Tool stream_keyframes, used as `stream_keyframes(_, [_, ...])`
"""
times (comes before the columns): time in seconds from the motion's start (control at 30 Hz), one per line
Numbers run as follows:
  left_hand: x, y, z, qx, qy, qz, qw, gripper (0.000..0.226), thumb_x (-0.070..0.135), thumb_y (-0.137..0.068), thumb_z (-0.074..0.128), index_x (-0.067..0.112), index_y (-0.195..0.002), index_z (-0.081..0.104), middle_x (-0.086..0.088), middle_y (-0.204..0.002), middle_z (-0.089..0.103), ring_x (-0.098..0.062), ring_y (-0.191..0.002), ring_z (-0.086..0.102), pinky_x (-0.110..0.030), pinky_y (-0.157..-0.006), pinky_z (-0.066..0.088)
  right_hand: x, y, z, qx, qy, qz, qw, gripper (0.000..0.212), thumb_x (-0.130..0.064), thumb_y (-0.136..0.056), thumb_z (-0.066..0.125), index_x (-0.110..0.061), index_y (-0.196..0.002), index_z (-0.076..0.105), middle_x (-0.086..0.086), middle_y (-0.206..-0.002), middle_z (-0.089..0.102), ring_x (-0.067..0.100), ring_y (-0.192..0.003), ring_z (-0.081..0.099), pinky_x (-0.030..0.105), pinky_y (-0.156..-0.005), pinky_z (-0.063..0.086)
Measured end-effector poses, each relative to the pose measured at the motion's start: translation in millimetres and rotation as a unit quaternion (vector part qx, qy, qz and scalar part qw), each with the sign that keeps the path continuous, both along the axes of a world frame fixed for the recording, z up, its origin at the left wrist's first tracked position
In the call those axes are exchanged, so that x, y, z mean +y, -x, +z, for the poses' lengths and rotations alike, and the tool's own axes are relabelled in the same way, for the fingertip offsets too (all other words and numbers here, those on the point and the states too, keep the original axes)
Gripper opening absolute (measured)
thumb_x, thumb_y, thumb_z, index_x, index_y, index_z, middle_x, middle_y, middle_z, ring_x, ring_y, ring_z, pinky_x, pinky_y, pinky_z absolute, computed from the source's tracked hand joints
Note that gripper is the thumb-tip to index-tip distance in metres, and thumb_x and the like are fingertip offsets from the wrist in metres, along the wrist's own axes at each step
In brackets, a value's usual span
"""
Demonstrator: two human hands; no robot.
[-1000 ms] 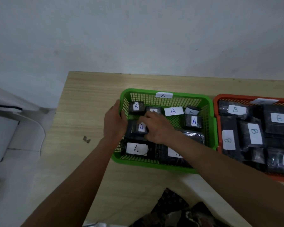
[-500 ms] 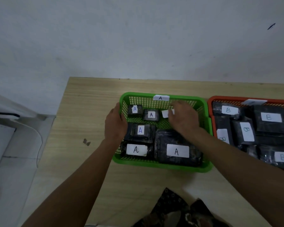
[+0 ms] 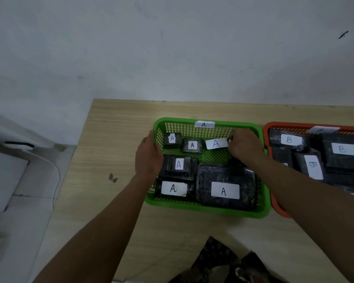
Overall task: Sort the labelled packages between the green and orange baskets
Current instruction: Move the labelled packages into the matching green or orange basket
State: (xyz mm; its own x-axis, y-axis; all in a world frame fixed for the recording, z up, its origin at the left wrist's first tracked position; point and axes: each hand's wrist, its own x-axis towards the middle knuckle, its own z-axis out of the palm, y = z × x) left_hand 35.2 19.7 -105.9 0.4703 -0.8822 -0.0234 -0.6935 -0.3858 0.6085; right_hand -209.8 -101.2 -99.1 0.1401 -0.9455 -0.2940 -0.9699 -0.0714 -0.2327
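Head: right hand (image 3: 244,145) on sideways-lying A-labelled package (image 3: 216,143).

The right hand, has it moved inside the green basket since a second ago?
Yes. The right hand went from the green basket's left-middle packages to its far right corner.

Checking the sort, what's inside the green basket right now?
Inside the green basket: six black packages labelled A. The right hand covers its far right corner, hiding whatever lies beneath.
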Motion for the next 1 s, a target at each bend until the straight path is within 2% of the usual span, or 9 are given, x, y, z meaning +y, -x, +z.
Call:
stream_keyframes(0.13, [3, 4, 1, -0.036, -0.001, -0.006, 0.999, 0.051, 0.006, -0.095, 0.048, 0.011, -0.145, 0.039, -0.014, -0.133, 0.055, -0.032, -0.114, 0.057, -0.046, -0.088, 0.054, -6, -1, 5, -0.005, -0.024, -0.018, 1.000, 0.010, -0.008, -0.082, 0.062, -0.002, -0.087, 0.068, 0.018, -0.088, 0.065, 0.031, -0.077, 0.060, 0.032, -0.063, 0.045])
stream_keyframes(0.23, [2, 9, 4, -0.090, 0.016, -0.030, 0.995, 0.054, 0.011, -0.092, 0.056, 0.009, -0.144, 0.042, -0.015, -0.148, 0.043, -0.032, -0.138, 0.037, -0.049, -0.105, 0.045, -1, -2, 5, 0.014, -0.013, -0.012, 1.000, 0.012, -0.007, -0.084, 0.060, -0.004, -0.092, 0.069, 0.019, -0.097, 0.065, 0.032, -0.086, 0.060, 0.034, -0.065, 0.047])
stream_keyframes(0.37, [-4, 28, 8, -0.085, 0.066, -0.067, 0.992, 0.045, 0.019, -0.091, 0.062, 0.008, -0.134, 0.055, -0.014, -0.141, 0.051, -0.030, -0.132, 0.044, -0.045, -0.105, 0.044, 8, 7, 5, -0.017, 0.036, 0.001, 0.999, 0.022, -0.007, -0.088, 0.053, -0.010, -0.105, 0.067, 0.018, -0.107, 0.066, 0.036, -0.099, 0.060, 0.040, -0.076, 0.053])
stream_keyframes(0.47, [-11, 50, 15, -0.004, 0.079, -0.116, 0.990, 0.039, 0.025, -0.091, 0.066, 0.010, -0.126, 0.060, -0.011, -0.127, 0.062, -0.024, -0.114, 0.058, -0.041, -0.095, 0.052, 13, 17, 14, -0.101, 0.114, 0.022, 0.988, 0.024, -0.012, -0.095, 0.048, -0.012, -0.110, 0.067, 0.014, -0.108, 0.068, 0.034, -0.102, 0.058, 0.041, -0.079, 0.050])
stream_keyframes(0.57, [-21, 81, 23, 0.096, 0.062, -0.176, 0.978, 0.049, 0.029, -0.088, 0.070, 0.011, -0.132, 0.059, -0.009, -0.130, 0.063, -0.020, -0.113, 0.062, -0.035, -0.095, 0.053, 19, 30, 33, -0.204, 0.153, 0.063, 0.965, 0.021, -0.018, -0.096, 0.050, -0.015, -0.108, 0.067, 0.007, -0.105, 0.069, 0.027, -0.098, 0.059, 0.039, -0.081, 0.050])
stream_keyframes(0.7, [-29, 135, 42, 0.311, 0.031, -0.216, 0.925, 0.054, 0.028, -0.083, 0.076, 0.017, -0.133, 0.058, 0.005, -0.122, 0.064, -0.007, -0.102, 0.067, -0.020, -0.087, 0.055, 29, 65, 55, -0.338, 0.074, 0.060, 0.936, 0.015, -0.019, -0.094, 0.059, -0.026, -0.100, 0.070, -0.017, -0.094, 0.066, -0.009, -0.088, 0.058, 0.002, -0.075, 0.040])
stream_keyframes(0.73, [-30, 149, 46, 0.343, 0.034, -0.218, 0.913, 0.052, 0.027, -0.084, 0.076, 0.019, -0.132, 0.059, 0.008, -0.119, 0.065, -0.005, -0.103, 0.067, -0.019, -0.087, 0.055, 33, 76, 58, -0.352, 0.057, 0.046, 0.933, 0.015, -0.020, -0.094, 0.060, -0.028, -0.101, 0.071, -0.020, -0.093, 0.065, -0.012, -0.088, 0.058, 0.000, -0.072, 0.039])
stream_keyframes(0.87, [-30, 197, 54, 0.407, 0.013, -0.213, 0.888, 0.039, 0.021, -0.086, 0.074, 0.015, -0.123, 0.066, -0.001, -0.118, 0.071, -0.012, -0.103, 0.069, -0.028, -0.087, 0.058, 49, 122, 64, -0.380, 0.072, -0.025, 0.922, 0.020, -0.021, -0.093, 0.063, -0.018, -0.111, 0.071, -0.007, -0.103, 0.069, 0.004, -0.095, 0.064, 0.011, -0.079, 0.047])
stream_keyframes(1.0, [-29, 242, 57, 0.560, -0.045, -0.147, 0.814, 0.021, 0.016, -0.089, 0.070, 0.021, -0.110, 0.068, -0.003, -0.106, 0.075, -0.017, -0.094, 0.074, -0.028, -0.079, 0.060, 66, 166, 65, -0.420, 0.097, -0.086, 0.898, 0.019, -0.015, -0.092, 0.065, -0.016, -0.109, 0.072, -0.004, -0.107, 0.071, 0.005, -0.100, 0.065, 0.018, -0.085, 0.051])
